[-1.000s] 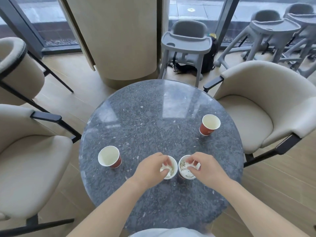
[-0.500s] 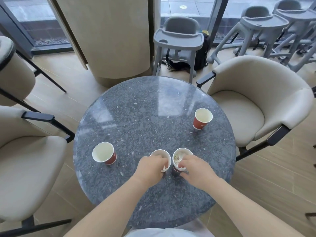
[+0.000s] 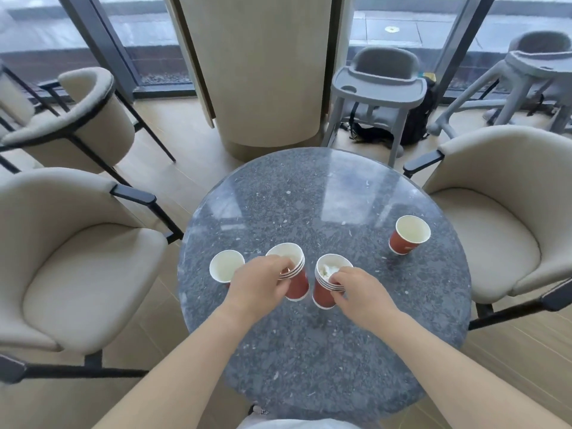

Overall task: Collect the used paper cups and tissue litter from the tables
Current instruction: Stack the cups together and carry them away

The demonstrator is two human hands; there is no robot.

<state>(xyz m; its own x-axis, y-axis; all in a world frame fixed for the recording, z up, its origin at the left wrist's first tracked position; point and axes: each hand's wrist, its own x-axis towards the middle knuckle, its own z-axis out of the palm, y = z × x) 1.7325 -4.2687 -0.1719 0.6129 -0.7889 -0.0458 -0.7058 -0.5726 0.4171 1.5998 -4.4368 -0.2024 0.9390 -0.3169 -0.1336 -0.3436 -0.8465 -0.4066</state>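
Head view: left hand [image 3: 257, 289] is gripping a stack of red paper cups [image 3: 297, 286] at the rim. Right hand [image 3: 362, 292] is pinching the rim of a second stack [image 3: 323, 294], with crumpled tissue [image 3: 328, 269] sitting inside. Both stacks are tilting side by side over the middle of the bench [image 3: 309, 196], seemingly lifted just off it. A single cup [image 3: 225, 267] is standing just beside the left hand. A far cup [image 3: 409, 235] is standing well apart, near the right edge.

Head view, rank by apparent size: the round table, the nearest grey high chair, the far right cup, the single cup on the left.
1. Round table.
2. Grey high chair, though it stands farther off.
3. Right cup and left cup look about alike, so unranked.
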